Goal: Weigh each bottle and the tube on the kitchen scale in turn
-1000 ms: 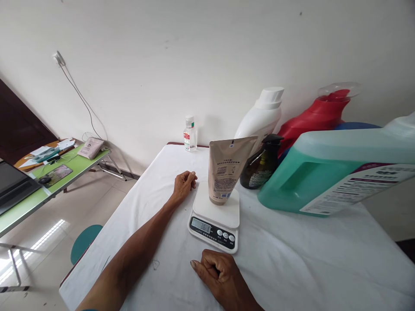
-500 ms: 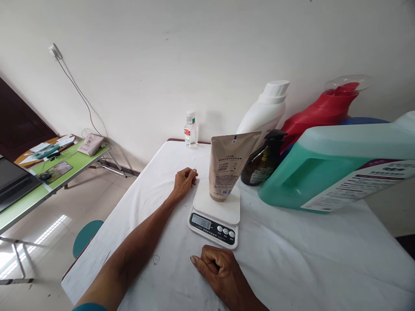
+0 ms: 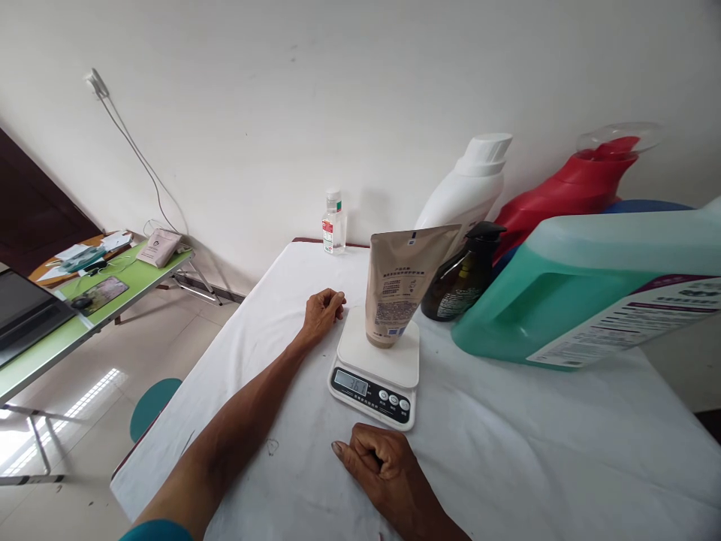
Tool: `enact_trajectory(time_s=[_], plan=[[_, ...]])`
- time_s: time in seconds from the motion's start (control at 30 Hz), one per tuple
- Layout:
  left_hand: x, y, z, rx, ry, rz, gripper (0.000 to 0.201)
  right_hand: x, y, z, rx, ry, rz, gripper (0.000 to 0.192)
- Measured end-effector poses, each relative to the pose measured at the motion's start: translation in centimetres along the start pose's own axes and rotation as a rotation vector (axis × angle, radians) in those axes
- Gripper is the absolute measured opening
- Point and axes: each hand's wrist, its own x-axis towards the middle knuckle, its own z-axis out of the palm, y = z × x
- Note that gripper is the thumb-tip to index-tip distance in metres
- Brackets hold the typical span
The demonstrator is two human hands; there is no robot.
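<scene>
A brown squeeze tube (image 3: 397,289) stands cap-down on the white platform of a digital kitchen scale (image 3: 376,363). The scale's display is lit and appears to read 361. Just left of the platform, my left hand (image 3: 323,312) rests on the cloth with its fingers curled in; I see nothing in it. My right hand (image 3: 386,473) lies in front of the scale, loosely fisted with the thumb along the side, and no object shows in it. Neither hand touches the tube.
Right of the scale stand a dark pump bottle (image 3: 465,278), a white bottle (image 3: 465,188), a red bottle (image 3: 557,191) and a large green jug (image 3: 591,263). A small clear bottle (image 3: 333,225) is at the back edge. Left is a green table (image 3: 127,289) with a laptop (image 3: 31,319).
The view has shifted very slightly. Both hands, the tube and the scale keep their places.
</scene>
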Motion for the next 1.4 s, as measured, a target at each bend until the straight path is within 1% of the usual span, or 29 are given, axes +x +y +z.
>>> enact_trajectory(time_s=[0.23, 0.37, 0.43, 0.5, 0.57, 0.6, 0.67, 0.73, 0.77, 0.8, 0.83, 0.9, 0.97, 1.07, 1.13, 1.2, 1.27, 1.3, 1.37, 1.4], plan=[[0.0, 0.0, 0.1, 0.006, -0.001, -0.004, 0.042, 0.0, -0.1, 0.0, -0.006, 0.002, -0.014, 0.049], [-0.1, 0.2, 0.0, -0.020, -0.003, -0.026, 0.051, 0.1, -0.2, -0.1, -0.005, -0.004, -0.001, 0.048], [-0.2, 0.8, -0.2, -0.068, 0.016, -0.012, 0.056, 0.1, -0.3, -0.1, -0.007, 0.000, 0.001, 0.048], [-0.4, 2.2, -0.6, -0.097, 0.053, 0.079, 0.063, 0.1, -0.3, -0.1, 0.001, 0.003, 0.000, 0.048], [-0.9, 4.2, -0.9, -0.084, 0.050, 0.231, 0.071, 0.2, -0.2, -0.1, 0.014, 0.005, 0.001, 0.048], [-1.1, 5.5, -0.9, -0.067, 0.016, 0.302, 0.076, 0.2, -0.2, 0.0, 0.020, 0.006, 0.004, 0.048], [-1.9, 8.0, -0.6, -0.026, -0.104, 0.398, 0.087, 0.3, -0.2, 0.0, 0.028, 0.006, 0.016, 0.048], [-2.7, 10.1, 0.3, 0.041, -0.224, 0.405, 0.095, 0.4, -0.2, 0.0, 0.036, 0.007, 0.035, 0.048], [-3.0, 10.8, 0.8, 0.088, -0.264, 0.376, 0.094, 0.4, -0.2, 0.1, 0.043, 0.009, 0.044, 0.048], [-3.2, 11.2, 1.4, 0.139, -0.300, 0.330, 0.088, 0.4, -0.3, 0.1, 0.051, 0.013, 0.052, 0.049], [-3.3, 11.4, 2.0, 0.184, -0.332, 0.273, 0.078, 0.5, -0.4, 0.1, 0.060, 0.019, 0.058, 0.049], [-3.2, 11.3, 2.8, 0.233, -0.384, 0.172, 0.056, 0.6, -0.5, 0.1, 0.081, 0.027, 0.070, 0.051], [-3.0, 10.9, 3.2, 0.225, -0.390, 0.132, 0.043, 0.6, -0.7, 0.2, 0.098, 0.029, 0.094, 0.052], [-2.9, 10.9, 3.5, 0.172, -0.309, 0.148, 0.035, 0.6, -0.8, 0.2, 0.122, 0.027, 0.128, 0.053], [-3.2, 11.7, 3.9, 0.125, -0.281, 0.165, 0.027, 0.6, -0.8, 0.3, 0.142, 0.028, 0.129, 0.054], [-3.8, 12.9, 4.8, 0.075, -0.288, 0.198, 0.023, 0.6, -0.6, 0.4, 0.157, 0.032, 0.121, 0.055], [-4.7, 14.1, 6.5, 0.029, -0.348, 0.238, 0.027, 0.7, -0.4, 0.5, 0.161, 0.041, 0.108, 0.055], [-5.2, 14.6, 7.6, 0.010, -0.400, 0.249, 0.031, 0.7, -0.4, 0.5, 0.166, 0.047, 0.104, 0.055], [-6.0, 14.8, 10.2, -0.015, -0.524, 0.244, 0.037, 0.7, -0.4, 0.5, 0.181, 0.053, 0.102, 0.055], [-6.4, 14.5, 11.6, -0.012, -0.576, 0.236, 0.039, 0.7, -0.4, 0.5, 0.193, 0.051, 0.110, 0.055]])
